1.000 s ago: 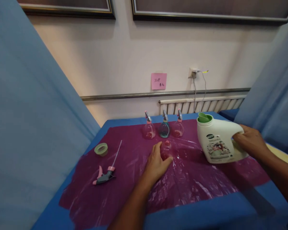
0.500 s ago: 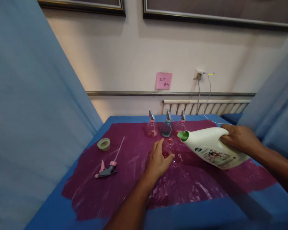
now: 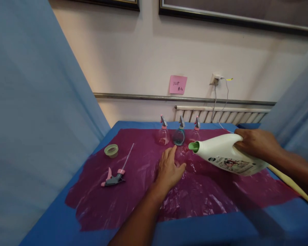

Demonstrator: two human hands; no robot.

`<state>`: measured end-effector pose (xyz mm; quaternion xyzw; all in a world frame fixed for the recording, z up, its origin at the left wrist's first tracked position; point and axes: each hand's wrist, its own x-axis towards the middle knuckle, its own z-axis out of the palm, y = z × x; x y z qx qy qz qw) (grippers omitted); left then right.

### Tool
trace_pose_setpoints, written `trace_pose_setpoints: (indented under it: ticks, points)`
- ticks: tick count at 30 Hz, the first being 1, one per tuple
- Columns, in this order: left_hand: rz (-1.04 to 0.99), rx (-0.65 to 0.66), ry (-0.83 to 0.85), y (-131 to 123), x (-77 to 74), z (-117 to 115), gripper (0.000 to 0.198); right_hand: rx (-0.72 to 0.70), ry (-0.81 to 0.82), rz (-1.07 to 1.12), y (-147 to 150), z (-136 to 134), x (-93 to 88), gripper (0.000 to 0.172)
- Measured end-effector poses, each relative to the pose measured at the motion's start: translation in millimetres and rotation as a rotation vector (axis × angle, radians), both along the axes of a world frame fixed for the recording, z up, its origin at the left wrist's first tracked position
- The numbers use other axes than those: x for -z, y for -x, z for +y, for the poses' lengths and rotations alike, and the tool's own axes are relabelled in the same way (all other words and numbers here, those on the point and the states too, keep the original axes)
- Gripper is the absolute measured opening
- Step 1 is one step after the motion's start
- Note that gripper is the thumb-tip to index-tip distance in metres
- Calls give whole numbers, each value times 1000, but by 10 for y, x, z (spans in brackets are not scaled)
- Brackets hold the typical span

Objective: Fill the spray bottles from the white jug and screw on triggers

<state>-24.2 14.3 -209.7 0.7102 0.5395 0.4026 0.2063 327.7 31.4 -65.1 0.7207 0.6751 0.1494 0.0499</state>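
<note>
My right hand (image 3: 255, 143) grips the handle of a large white jug (image 3: 222, 150), which is tipped to the left. Its green pouring spout (image 3: 194, 147) is beside the mouth of a clear spray bottle (image 3: 182, 154) that has no sprayer head. Around this bottle's near left side curl the fingers and thumb of my left hand (image 3: 170, 167); the bottle leans right, toward the spout. No flowing liquid can be made out. A grey and pink trigger sprayer head (image 3: 115, 178) with its tube lies on the left of the plastic sheet.
Behind stand a pink-topped spray bottle (image 3: 163, 135), a blue-green spray bottle (image 3: 179, 136) and another pink-topped bottle (image 3: 195, 131). A pale green cap (image 3: 111, 150) rests at left. Maroon plastic sheet (image 3: 141, 201) covers the blue table. Blue curtains (image 3: 41, 119) hang at both sides.
The clear bottle's mouth has tilted right, and the jug's spout has come close to it. My left hand stays around the bottle. The view has shifted slightly.
</note>
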Motion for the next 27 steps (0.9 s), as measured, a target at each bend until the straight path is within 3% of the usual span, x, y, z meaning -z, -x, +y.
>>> trace_pose_setpoints:
  ticks: [27]
  points:
    - [44,55,-3,-37,58,-23,84,-56,-15,-144,20,-7,-180,20]
